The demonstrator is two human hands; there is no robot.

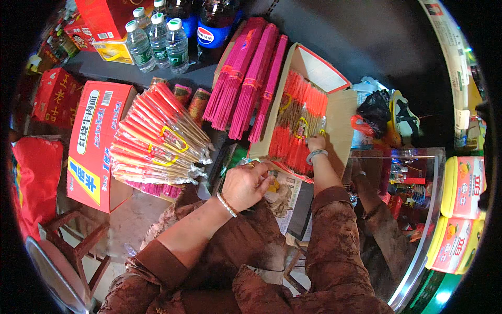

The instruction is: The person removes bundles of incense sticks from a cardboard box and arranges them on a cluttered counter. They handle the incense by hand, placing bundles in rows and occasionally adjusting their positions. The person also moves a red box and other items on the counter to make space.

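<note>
My right hand (317,144), with a bangle at the wrist, reaches into an open cardboard box (341,129) and touches the packed red candles on thin sticks (290,145) near the box's right side; whether its fingers grip one is unclear. My left hand (248,184), with a beaded bracelet, is held with bent fingers just outside the box's lower left corner; its fingertips are close together and I cannot tell if they pinch something. To the left lies a fanned pile of plastic-wrapped red candles on sticks (157,137), with yellow loops on it. Bundles of pink incense sticks (247,78) lie between pile and box.
A red instant-noodle carton (94,145) stands left. Water bottles (157,43) and large cola bottles (211,31) stand at the back. A glass display case (435,176) and yellow-lidded tubs (462,188) are at right. A wooden stool (74,243) stands lower left.
</note>
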